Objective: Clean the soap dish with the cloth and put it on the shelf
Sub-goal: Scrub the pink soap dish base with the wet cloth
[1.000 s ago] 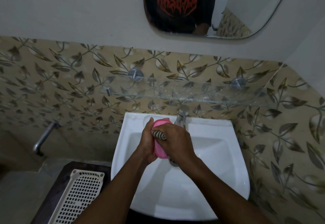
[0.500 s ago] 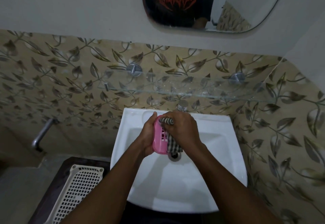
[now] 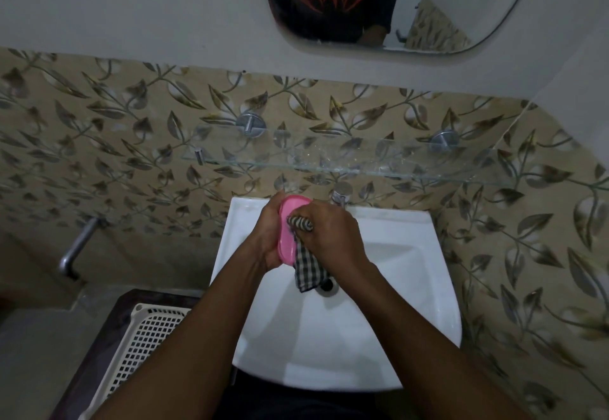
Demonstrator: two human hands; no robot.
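Over the white sink (image 3: 389, 337), my left hand (image 3: 267, 238) holds a pink oval soap dish (image 3: 287, 231) upright on its edge. My right hand (image 3: 333, 238) grips a black-and-white checked cloth (image 3: 308, 269) and presses a bunched part of it against the dish's face. The rest of the cloth hangs down toward the drain. A glass shelf (image 3: 346, 161) runs along the tiled wall just above the sink.
A tap (image 3: 341, 194) stands behind my hands at the sink's back rim. A white perforated basket (image 3: 145, 347) lies on a dark surface at lower left. A metal wall spout (image 3: 77, 248) sticks out at left. A mirror (image 3: 428, 7) hangs above.
My right hand has rubbed the cloth up and down the dish's face. More of the cloth now hangs below my hands. The camera has tilted down slightly.
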